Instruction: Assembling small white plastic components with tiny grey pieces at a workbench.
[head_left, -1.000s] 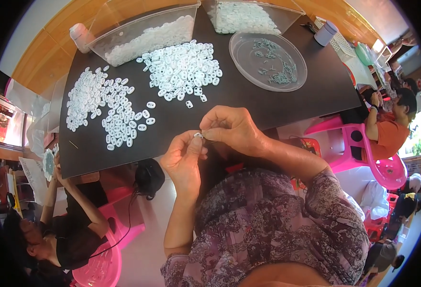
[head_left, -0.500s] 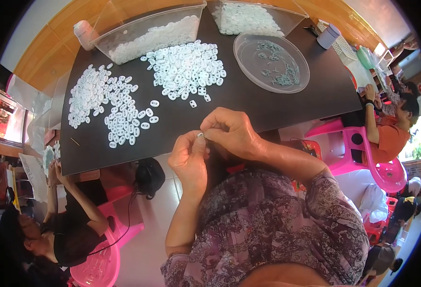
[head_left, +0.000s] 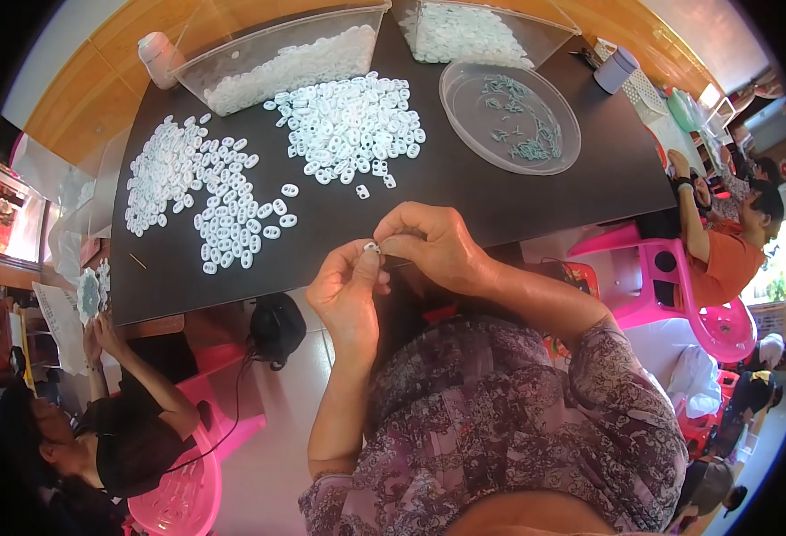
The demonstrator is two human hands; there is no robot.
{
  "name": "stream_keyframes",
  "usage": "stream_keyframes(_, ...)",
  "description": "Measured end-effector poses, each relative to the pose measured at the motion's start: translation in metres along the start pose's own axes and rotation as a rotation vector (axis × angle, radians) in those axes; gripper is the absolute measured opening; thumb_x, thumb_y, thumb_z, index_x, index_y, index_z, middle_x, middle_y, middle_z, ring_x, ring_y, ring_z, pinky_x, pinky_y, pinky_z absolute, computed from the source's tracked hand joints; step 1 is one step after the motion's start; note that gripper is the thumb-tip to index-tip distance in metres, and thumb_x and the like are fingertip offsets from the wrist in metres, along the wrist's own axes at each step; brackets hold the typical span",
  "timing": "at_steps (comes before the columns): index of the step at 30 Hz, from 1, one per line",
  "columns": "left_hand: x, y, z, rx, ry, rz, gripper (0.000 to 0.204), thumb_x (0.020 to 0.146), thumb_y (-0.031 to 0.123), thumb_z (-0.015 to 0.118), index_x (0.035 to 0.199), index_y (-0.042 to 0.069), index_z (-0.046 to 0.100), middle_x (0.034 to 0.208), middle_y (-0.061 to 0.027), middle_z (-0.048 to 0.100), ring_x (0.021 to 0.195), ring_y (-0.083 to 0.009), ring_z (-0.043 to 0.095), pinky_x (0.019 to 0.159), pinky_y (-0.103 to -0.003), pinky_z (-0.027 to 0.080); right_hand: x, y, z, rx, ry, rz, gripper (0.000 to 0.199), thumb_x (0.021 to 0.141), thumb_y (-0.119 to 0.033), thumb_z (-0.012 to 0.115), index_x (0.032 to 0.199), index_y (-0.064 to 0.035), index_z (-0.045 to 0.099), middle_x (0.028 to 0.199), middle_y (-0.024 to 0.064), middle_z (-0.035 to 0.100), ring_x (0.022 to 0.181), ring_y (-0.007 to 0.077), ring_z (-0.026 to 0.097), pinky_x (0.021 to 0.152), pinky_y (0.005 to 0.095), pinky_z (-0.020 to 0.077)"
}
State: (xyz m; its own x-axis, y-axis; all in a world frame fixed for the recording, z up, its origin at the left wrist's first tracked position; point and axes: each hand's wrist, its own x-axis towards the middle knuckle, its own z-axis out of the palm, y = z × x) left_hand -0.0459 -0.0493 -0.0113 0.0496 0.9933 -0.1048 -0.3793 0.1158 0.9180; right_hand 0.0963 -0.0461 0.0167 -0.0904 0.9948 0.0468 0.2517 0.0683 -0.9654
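Rings of white plastic lie heaped on the black desk (head_left: 518, 201), and that desk serves as the landmark for everything else. Toward its left edge spreads one loose pile of white rings (head_left: 198, 192); at its back-left corner stands a small white bottle (head_left: 155, 52) touching a clear tub (head_left: 286, 55) partly filled with more white pieces. Near the desk's middle sits a second, denser heap of rings (head_left: 350, 125). Right of that heap rests a round clear dish (head_left: 454, 82) holding a few greenish parts, and behind it a second clear tub (head_left: 549, 25). At the far right corner stands a small grey cup (head_left: 614, 70).

Just off the desk's near edge, the left hand (head_left: 347, 299) pinches a single small white ring (head_left: 372, 247) between thumb and fingertips, its grip closed on the piece. The right hand (head_left: 430, 243) meets it from the other side, fingers curled tight against the same ring; whether it holds a separate small part of its own is too fine to tell.

The step in hand looks like fitting or pressing something into that one ring. The next move probably calls for steady fingertip pressure with both hands kept aligned, so the tiny piece does not slip.

Other people sit at neighbouring places, left and right.
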Motion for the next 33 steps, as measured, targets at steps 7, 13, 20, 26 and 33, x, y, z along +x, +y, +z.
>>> stream_keyframes(7,-0.001,-0.002,0.003,-0.024,0.006,0.026,0.008,0.085,0.003,0.06,0.09,-0.004,0.062,0.075,-0.0041,0.06,0.058,-0.0074,0.053,0.049,-0.02,0.043,0.002,0.009,0.009,-0.133,0.06,-0.113,0.007,0.082,-0.004,0.057,0.086,0.0013,0.058,0.079,0.0065,0.058,0.072,0.0123,0.058,0.062,0.0261,0.0467)
stream_keyframes(13,-0.002,0.001,0.008,0.039,0.055,0.079,0.009,0.086,0.003,0.06,0.087,-0.006,0.061,0.068,-0.0062,0.058,0.054,-0.0103,0.053,0.046,-0.022,0.044,0.006,0.011,0.014,-0.27,0.144,-0.334,0.005,0.078,-0.005,0.058,0.077,-0.0018,0.053,0.073,0.0116,0.055,0.069,0.0297,0.054,0.061,0.0378,0.0437)
stream_keyframes(20,0.009,0.004,0.0,-0.045,0.066,0.073,0.009,0.085,0.002,0.06,0.089,-0.006,0.061,0.072,-0.0093,0.061,0.054,-0.0112,0.053,0.048,-0.023,0.045,0.038,0.006,-0.008,-0.368,0.108,-0.454,0.004,0.078,-0.006,0.058,0.08,-0.0043,0.061,0.074,0.0098,0.056,0.072,0.0282,0.055,0.064,0.0374,0.0441)
stream_keyframes(26,0.011,0.001,-0.005,-0.111,0.053,0.075,0.01,0.085,0.003,0.06,0.09,-0.006,0.061,0.075,-0.0111,0.062,0.054,-0.012,0.054,0.048,-0.023,0.046,0.085,0.027,-0.01,-0.785,0.179,-0.686,0.012,0.072,-0.004,0.061,0.082,-0.0099,0.065,0.072,0.0084,0.054,0.071,0.0265,0.052,0.06,0.0379,0.0422)
stream_keyframes(33,0.011,0.001,-0.008,-0.153,0.035,0.067,0.012,0.085,0.003,0.06,0.091,-0.007,0.061,0.075,-0.0115,0.062,0.054,-0.0124,0.055,0.048,-0.023,0.047,0.096,0.027,-0.013,-0.983,0.102,-0.716,0.013,0.068,-0.001,0.061,0.077,-0.0101,0.062,0.069,0.0069,0.05,0.07,0.0263,0.051,0.058,0.0377,0.042)
